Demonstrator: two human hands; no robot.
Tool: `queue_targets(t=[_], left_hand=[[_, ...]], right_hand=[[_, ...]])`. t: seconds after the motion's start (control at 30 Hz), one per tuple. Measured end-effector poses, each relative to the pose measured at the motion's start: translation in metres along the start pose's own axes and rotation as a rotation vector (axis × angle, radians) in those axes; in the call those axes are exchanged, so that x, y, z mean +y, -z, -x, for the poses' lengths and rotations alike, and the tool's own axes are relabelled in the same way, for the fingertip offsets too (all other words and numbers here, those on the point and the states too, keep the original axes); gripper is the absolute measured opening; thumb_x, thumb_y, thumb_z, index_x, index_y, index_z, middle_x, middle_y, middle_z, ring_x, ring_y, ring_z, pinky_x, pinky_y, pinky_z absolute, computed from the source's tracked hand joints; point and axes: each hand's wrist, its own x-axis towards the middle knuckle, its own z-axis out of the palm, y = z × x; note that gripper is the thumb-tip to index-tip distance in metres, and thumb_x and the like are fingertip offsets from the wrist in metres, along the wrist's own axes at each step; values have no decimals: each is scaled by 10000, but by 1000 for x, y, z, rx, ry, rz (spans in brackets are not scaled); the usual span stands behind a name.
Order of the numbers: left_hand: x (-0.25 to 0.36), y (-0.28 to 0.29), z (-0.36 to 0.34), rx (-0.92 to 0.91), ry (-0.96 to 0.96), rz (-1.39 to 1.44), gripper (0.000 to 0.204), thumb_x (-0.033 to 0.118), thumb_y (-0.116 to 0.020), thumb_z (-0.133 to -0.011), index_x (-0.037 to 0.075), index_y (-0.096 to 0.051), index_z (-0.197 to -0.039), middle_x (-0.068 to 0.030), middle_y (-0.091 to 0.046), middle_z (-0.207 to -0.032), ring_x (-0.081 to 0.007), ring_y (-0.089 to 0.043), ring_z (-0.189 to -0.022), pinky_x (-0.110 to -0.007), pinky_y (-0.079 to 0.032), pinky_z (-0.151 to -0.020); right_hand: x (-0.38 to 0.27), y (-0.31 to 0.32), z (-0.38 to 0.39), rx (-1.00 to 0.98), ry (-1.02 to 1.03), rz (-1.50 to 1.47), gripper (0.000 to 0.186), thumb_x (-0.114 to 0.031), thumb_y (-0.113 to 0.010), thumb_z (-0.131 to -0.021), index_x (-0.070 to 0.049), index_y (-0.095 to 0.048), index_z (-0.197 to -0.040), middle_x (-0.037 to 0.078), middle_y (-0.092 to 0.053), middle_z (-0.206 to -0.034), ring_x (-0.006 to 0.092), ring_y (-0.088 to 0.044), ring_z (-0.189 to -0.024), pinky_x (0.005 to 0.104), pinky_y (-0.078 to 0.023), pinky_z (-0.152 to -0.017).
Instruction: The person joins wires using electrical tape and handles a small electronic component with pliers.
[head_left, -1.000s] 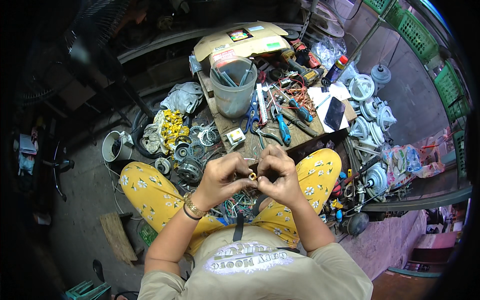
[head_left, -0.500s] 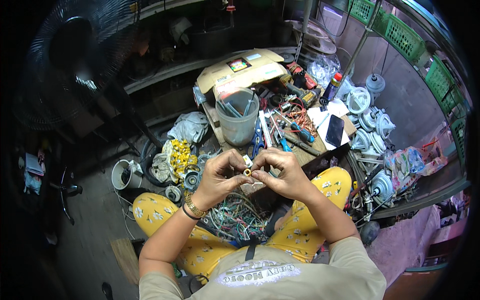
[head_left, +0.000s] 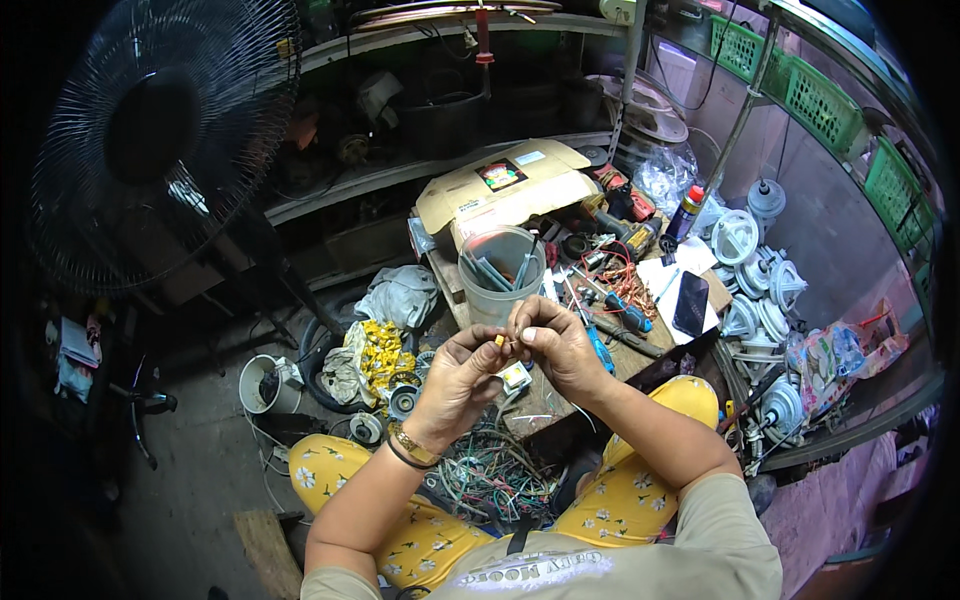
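Above the near edge of the wooden bench, my two hands meet fingertip to fingertip. My left hand is closed in a pinch on a small yellow ring-like piece, mostly covered by the thumb and finger. My right hand pinches right beside it; what lies in its fingertips is thin or tiny and cannot be made out. Just below the fingers shows a small white block with a yellow part. Under my hands, a tangle of coloured wires lies between my knees.
On the bench stand a translucent bucket, a cordless drill, a spray can and a phone. Yellow pieces heap up at left, near a white bucket. White-grey plastic parts pile at right; a fan stands far left.
The view has shifted, so the scene sits further right and lower. My fingers have drawn closer round the yellow piece, whose ring opening faced up before and is now covered.
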Motion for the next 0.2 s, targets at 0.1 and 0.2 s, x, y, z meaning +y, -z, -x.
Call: queue_targets(t=[0.1, 0.2], left_hand=[[-4, 11, -2, 29, -12, -22, 183, 163, -639, -882, 78, -595, -1037, 0, -600, -845, -9, -445, -568, -137, -306, -449], [-4, 31, -8, -53, -65, -27, 251, 163, -641, -880, 86, -586, -1112, -2, -598, -895, -13, -479, -694, -128, -362, -489]], right_hand=[[-7, 1, -8, 15, 100, 423, 69, -68, -565, -834, -51, -539, -895, 12, -548, -849, 132, -539, -771, 249, -447, -713], [-24, 2, -22, -75, 579, 1083, 207, -121, -632, -824, -102, -583, -1024, 55, -627, -1001, 263, -604, -867, 381, -482, -781]])
